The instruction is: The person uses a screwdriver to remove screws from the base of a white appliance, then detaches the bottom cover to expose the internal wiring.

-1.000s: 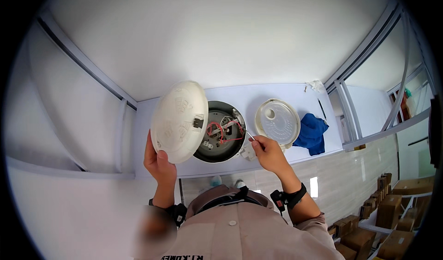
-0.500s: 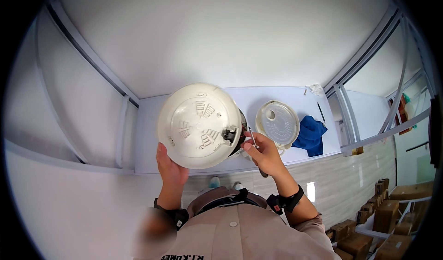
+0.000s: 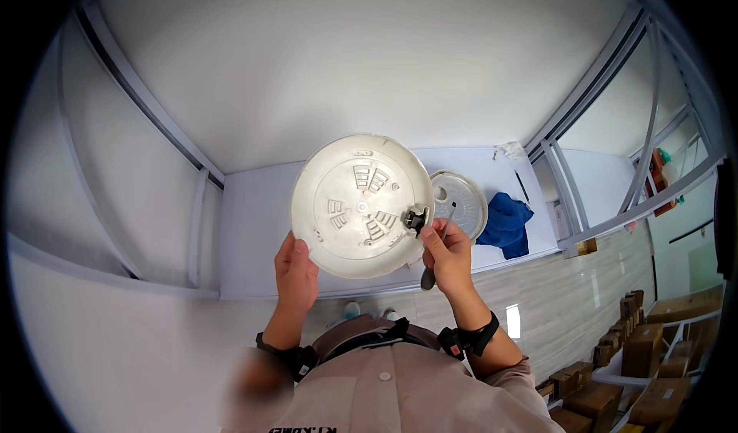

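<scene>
A round off-white appliance base [image 3: 346, 241], like the bottom of a rice cooker, is held up over the white table with its slotted underside showing. My left hand [image 3: 296, 273] grips its lower left rim, thumb on the face. At its right edge sits a black socket piece [image 3: 416, 219], touched by the fingertips of my right hand [image 3: 450, 256]. That hand is closed on a screwdriver [image 3: 428, 279], handle downward and thin shaft pointing up and away. Behind the base, partly covered, lies a round whitish lid [image 3: 469, 202] with a hole.
A crumpled blue cloth [image 3: 505, 222] lies right of the lid. Farther back are a thin black stick-like tool [image 3: 523, 185] and a white scrap [image 3: 510, 150]. Metal-framed panels flank the white table [image 3: 254, 241]. Cardboard boxes [image 3: 642, 348] stand on the floor at right.
The base has swung right and its underside now faces me more squarely, covering part of the lid. My right fingers have come to the socket piece, with the screwdriver still in hand.
</scene>
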`<state>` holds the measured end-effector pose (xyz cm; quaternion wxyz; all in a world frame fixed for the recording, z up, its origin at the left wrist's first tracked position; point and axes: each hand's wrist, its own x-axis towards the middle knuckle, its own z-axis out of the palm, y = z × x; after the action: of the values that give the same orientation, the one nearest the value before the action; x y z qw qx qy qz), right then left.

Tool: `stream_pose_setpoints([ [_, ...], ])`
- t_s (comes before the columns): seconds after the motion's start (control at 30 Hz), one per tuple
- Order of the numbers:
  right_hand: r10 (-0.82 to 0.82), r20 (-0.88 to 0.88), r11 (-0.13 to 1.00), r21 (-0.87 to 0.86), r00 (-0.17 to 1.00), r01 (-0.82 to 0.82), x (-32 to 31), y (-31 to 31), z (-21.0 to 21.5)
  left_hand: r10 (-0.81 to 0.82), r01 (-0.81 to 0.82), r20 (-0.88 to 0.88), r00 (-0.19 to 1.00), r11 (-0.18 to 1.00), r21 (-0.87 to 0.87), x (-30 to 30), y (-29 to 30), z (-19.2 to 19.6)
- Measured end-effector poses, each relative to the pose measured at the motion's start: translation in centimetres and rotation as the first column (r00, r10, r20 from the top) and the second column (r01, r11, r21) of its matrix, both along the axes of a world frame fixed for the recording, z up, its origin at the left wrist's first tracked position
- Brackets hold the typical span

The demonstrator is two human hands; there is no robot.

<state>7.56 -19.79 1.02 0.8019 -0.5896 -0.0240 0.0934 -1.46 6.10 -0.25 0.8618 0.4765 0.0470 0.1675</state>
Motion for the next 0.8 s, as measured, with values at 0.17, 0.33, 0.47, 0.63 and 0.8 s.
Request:
stream_pose_setpoints([
  [0.17,-0.051,0.027,0.998,-0.023,0.998,0.052,-0.2,-1.2,0.5,-0.163,0.179,-0.085,0.983,0.952,0.249,-0.8,0.5,-0.4],
  [0.33,-0.093,-0.005,0.996,0.003,0.996,0.093,-0.1,-3.6,-0.6,-0.250,0.279,-0.123,0.960,0.874,0.399,-1.6,-1.2,2.2],
  [0.47,-0.276,-0.050,0.954,0.106,0.960,0.280,0.4,-5.7,-3.8,-0.516,0.403,-0.083,0.853,0.547,0.734,-1.3,-1.1,2.6],
  [0.63,-0.305,-0.045,0.950,0.062,0.951,0.307,-0.1,-7.5,-6.3,-0.536,0.480,-0.157,0.830,0.541,0.690,-1.2,-2.4,2.8],
  [0.8,-0.339,0.007,0.941,0.007,0.941,0.339,-1.5,-7.8,-6.4,-0.393,0.396,-0.194,0.899,0.539,0.743,-1.5,-2.5,1.9],
])
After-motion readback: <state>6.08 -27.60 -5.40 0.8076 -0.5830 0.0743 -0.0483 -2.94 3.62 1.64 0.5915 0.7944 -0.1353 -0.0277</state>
